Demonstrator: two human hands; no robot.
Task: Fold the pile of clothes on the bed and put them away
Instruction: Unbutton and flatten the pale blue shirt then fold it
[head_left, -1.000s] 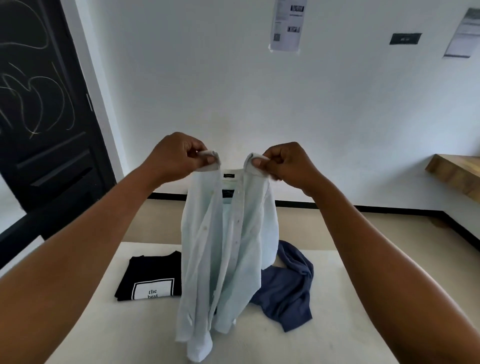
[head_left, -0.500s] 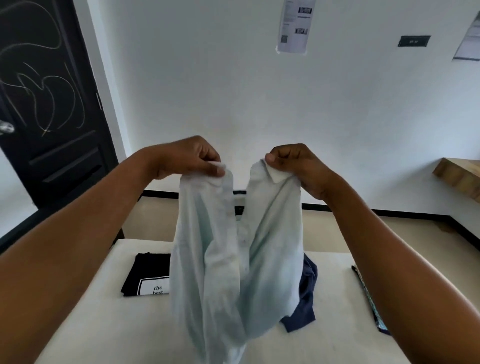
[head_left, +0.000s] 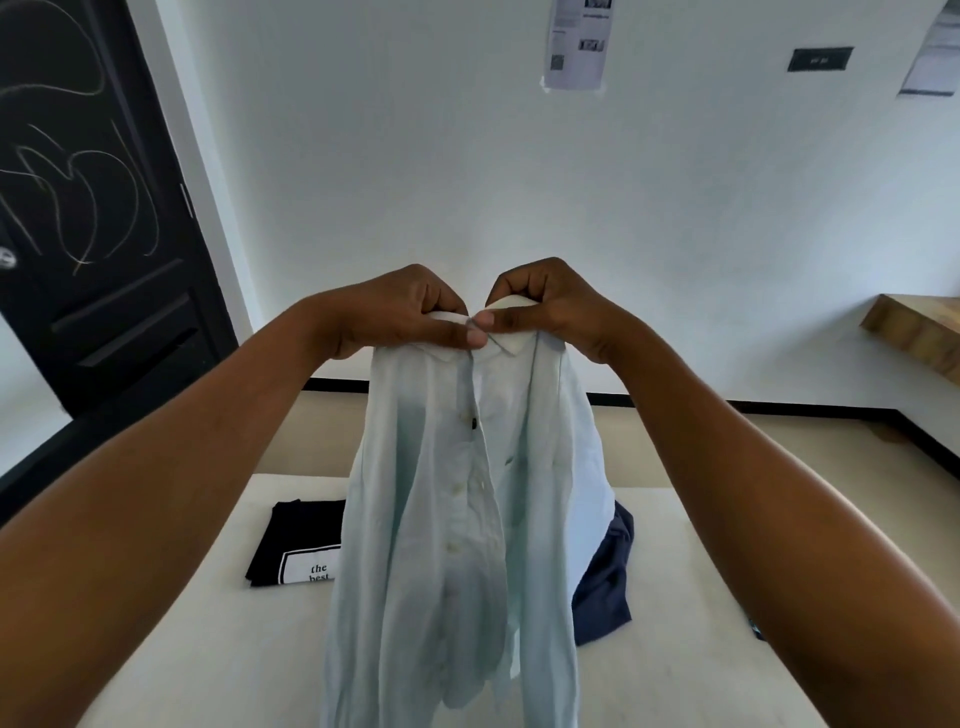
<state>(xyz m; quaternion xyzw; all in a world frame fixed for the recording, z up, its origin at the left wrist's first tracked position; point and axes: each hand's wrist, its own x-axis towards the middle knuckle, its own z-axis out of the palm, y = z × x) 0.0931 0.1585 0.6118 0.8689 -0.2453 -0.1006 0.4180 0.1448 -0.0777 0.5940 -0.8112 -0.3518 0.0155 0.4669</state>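
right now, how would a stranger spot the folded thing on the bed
Start at the white bed. Left of the pale shirt held up over it lies the black t-shirt. Unlike the crumpled navy garment on the right, it is folded flat with a white-framed print.

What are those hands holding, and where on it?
A pale button-up shirt, pinched at its collar: left hand on one side of the front opening, right hand on the other.

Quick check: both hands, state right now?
Left hand: pinching the pale shirt at its collar.
Right hand: pinching the collar's other side.
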